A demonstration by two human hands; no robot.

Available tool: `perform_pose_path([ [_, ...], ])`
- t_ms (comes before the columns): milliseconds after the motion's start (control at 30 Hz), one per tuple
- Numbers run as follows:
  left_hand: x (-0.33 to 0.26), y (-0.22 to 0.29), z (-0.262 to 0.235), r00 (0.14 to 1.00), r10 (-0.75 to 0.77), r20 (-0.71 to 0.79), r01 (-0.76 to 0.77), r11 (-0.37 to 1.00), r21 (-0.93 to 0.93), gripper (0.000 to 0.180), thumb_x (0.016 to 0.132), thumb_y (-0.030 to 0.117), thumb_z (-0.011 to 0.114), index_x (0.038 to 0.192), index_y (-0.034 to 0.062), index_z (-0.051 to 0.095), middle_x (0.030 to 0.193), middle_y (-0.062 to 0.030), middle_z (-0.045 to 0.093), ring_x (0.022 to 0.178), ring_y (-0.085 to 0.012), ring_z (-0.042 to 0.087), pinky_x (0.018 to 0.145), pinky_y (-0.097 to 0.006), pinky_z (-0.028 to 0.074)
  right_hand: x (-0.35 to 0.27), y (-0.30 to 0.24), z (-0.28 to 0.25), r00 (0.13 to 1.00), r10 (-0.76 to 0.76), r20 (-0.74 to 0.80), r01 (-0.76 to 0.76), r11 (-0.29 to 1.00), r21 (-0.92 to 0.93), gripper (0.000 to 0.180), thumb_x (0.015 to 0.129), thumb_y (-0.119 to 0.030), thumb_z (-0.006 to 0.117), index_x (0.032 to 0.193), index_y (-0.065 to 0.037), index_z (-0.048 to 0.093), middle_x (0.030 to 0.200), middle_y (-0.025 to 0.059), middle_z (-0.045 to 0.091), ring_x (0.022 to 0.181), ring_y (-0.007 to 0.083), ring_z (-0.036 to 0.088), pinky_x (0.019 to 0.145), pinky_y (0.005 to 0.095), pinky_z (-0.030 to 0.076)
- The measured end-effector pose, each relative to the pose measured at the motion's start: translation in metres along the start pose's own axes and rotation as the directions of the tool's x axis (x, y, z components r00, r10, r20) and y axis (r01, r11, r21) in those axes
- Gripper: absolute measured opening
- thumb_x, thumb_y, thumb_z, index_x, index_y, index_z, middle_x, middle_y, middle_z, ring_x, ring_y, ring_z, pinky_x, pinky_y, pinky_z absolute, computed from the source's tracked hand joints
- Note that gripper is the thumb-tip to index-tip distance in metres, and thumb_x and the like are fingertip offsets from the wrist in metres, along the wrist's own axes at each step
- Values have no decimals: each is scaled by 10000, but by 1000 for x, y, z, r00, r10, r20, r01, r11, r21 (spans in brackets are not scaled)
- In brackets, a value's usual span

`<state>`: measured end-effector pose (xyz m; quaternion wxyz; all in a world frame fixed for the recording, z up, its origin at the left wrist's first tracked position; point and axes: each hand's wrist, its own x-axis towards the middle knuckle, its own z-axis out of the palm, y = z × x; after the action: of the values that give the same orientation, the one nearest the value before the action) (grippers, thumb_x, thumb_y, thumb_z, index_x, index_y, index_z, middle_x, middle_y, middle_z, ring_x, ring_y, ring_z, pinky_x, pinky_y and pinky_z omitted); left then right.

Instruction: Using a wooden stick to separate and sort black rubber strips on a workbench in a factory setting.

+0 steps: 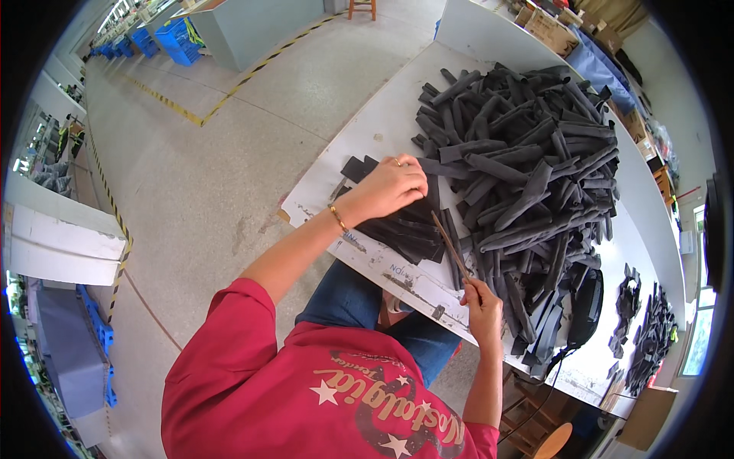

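Note:
My right hand [483, 306] is closed around the near end of a thin brownish stick-like tool [451, 245], whose far tip points up toward the dark fabric. With fingers pinched together, my left hand [399, 186] grips the edge of a dark grey fabric piece [433, 195]; part of the cloth is hidden under the fingers. Below that hand, flat dark strips [405, 236] lie overlapped along the near edge of the white table [367, 141]. A big heap of rolled dark grey fabric tubes [527, 164] rises just right of both hands.
A black oblong object [587, 307] with a cord lies beside the heap. Smaller dark scraps [650, 336] are spread at the table's right end. A white panel [489, 34] borders the back. A wooden stool [552, 440] stands at lower right; blue crates [177, 42] sit far left.

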<state>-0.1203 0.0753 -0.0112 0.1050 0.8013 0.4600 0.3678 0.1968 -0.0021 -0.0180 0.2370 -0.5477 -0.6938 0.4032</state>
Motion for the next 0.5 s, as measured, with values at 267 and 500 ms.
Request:
perform_pose_path([
  [267, -12, 85, 15, 946, 175, -274, -156, 984, 88, 280, 694, 160, 733, 955, 140, 635, 1219, -82, 521, 1219, -298, 423, 1052, -439, 294, 15, -5, 54, 998, -23, 59, -4, 913, 408, 249, 954, -80, 444, 1168, -1, 543, 686, -2, 568, 518, 10, 366, 460, 178, 285],
  [500, -61, 61, 72, 679, -678, 282, -40, -417, -908, 262, 887, 218, 664, 1012, -5, 610, 830, -79, 638, 706, -187, 636, 705, -344, 556, -3, -7, 111, 1000, -18, -10, 21, 944, 329, 243, 923, -30, 463, 1139, 18, 563, 709, 30, 598, 616, 91, 527, 577, 248, 439],
])
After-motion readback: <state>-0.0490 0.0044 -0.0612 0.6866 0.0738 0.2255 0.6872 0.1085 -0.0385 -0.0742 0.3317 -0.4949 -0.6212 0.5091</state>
